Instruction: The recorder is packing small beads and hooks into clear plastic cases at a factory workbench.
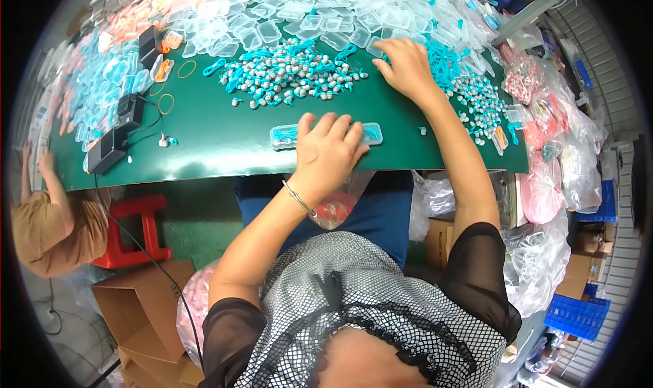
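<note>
My left hand [330, 150] lies across a clear plastic case [280, 137] near the table's front edge, its fingers spread over the top. Teal cord shows inside the case at both sides of the hand; the middle is covered, so I cannot tell if it is one case or two. My right hand [406, 65] is farther back, open, with thumb and fingers apart. It hovers by the edge of the loose clear cases [340, 24], between a heap of grey-and-teal pieces with cords [286, 72] and a second teal cord heap [445, 61].
Black boxes [107, 150] with a cable stand at the left, beside teal and clear cases [112, 82]. Rubber bands [165, 104] lie near them. At far left is another person's arm [54, 177]. A red stool [139, 228] and cardboard boxes [146, 306] stand below; plastic bags [544, 191] crowd the right.
</note>
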`<act>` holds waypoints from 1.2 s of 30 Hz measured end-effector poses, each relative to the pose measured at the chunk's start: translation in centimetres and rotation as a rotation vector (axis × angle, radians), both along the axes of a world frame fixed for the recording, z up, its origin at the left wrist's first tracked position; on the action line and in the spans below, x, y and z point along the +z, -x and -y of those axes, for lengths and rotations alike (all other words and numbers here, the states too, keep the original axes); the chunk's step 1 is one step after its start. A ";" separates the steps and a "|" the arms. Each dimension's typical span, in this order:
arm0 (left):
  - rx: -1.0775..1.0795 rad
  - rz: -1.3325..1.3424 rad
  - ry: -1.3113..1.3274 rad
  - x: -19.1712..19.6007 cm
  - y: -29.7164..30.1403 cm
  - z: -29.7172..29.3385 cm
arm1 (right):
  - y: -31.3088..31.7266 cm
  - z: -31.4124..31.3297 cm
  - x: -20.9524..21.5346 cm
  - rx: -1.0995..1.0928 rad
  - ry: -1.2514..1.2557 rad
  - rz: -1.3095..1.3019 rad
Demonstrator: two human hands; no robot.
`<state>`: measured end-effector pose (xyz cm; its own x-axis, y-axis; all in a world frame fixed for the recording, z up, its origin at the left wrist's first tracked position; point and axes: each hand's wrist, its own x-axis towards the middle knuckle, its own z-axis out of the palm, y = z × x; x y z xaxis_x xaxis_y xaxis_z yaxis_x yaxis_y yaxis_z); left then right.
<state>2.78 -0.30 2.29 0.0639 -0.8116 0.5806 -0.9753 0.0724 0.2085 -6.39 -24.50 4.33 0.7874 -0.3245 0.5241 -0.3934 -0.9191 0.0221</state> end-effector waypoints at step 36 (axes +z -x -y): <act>0.197 0.005 -0.139 -0.4 -5.1 5.6 | 13.3 -8.0 -2.1 -0.223 -0.473 0.185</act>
